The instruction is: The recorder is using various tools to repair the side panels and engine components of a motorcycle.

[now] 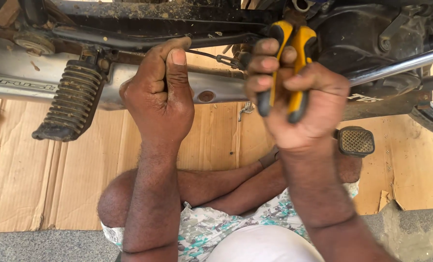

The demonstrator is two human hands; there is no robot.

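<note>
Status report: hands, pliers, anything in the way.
Left hand fisted on spring wire. Right hand squeezing yellow pliers at hook. Footpeg beside, not blocking.

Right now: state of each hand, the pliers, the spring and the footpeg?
Left hand: fisted, thumb up, pressed against the frame.
Right hand: closed round the plier handles.
Yellow-and-black-handled pliers: squeezed shut; tips hidden.
Thin dark metal spring: stretched taut between the hands.
Ribbed black rubber footpeg: folded out, untouched.

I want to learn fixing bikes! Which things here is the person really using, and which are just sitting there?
In use:
- left hand pinching a thin wire
- right hand squeezing yellow-handled pliers at the wire's spring end

Just there:
- ribbed footrest
- square pedal
- chrome rod
- cardboard
</note>
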